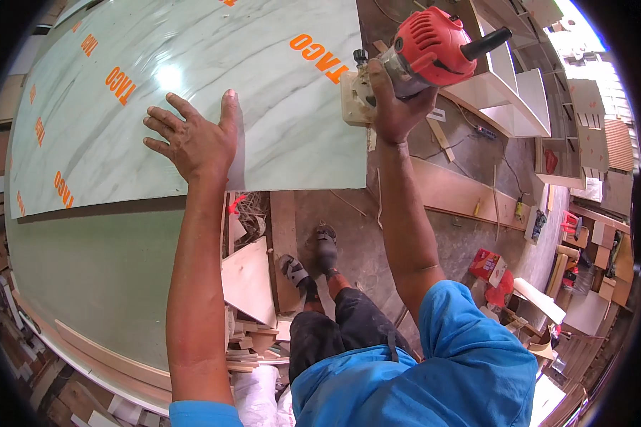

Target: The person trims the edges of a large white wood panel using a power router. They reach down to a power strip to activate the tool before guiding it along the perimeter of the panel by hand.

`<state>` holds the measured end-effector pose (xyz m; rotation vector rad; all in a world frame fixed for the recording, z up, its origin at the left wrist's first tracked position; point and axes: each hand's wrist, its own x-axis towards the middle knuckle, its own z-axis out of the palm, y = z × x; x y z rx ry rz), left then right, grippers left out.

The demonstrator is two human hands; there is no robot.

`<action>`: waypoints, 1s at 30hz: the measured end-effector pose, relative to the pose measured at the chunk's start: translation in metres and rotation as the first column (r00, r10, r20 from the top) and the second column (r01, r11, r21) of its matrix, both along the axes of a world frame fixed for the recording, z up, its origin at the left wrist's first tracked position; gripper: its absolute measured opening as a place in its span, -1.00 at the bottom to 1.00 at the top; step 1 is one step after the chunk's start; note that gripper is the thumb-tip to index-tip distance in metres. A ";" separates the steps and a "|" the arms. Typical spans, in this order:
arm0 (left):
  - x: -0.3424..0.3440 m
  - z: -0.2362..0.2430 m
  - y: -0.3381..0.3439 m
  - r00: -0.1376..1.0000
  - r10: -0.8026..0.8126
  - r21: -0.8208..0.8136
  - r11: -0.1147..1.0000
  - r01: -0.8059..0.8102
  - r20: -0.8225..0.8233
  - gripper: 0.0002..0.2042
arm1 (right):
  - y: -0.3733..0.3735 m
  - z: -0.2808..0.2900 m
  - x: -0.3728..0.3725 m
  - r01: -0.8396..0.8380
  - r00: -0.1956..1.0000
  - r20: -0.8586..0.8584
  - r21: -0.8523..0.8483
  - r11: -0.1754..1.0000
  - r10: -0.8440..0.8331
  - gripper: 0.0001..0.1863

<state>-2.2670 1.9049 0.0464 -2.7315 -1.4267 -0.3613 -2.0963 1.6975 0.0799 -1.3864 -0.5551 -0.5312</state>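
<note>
A white marble-patterned panel with orange printing and glossy film lies flat over a greenish work surface. On its near part my left hand rests palm down, fingers spread. My right hand grips a trim router with a red motor body and a black cord end. The router's pale base plate sits at the panel's right edge. Its bit is hidden from view.
Wood offcuts and a pale board lie below the work surface. White cabinet carcasses stand at the far right. A long plank, cables and a red box are on the concrete floor.
</note>
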 end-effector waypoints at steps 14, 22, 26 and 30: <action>-0.001 0.000 0.000 0.999 -0.027 0.012 1.000 0.026 0.040 0.07 | 0.028 0.004 0.049 -0.030 0.999 0.029 0.016 0.999 0.030 -0.30; -0.002 -0.002 0.002 0.999 -0.040 0.008 0.999 0.040 0.019 0.12 | 0.038 0.008 0.070 0.016 0.999 0.029 -0.006 1.000 -0.016 -0.35; -0.003 0.001 0.002 0.998 -0.047 -0.002 0.999 0.047 0.030 0.12 | 0.048 0.006 0.083 0.019 0.998 0.062 0.031 0.999 -0.021 -0.37; -0.002 0.003 0.002 0.999 -0.034 -0.027 0.999 0.034 0.002 0.12 | 0.054 0.006 0.094 0.049 0.997 0.059 0.009 0.999 -0.049 -0.36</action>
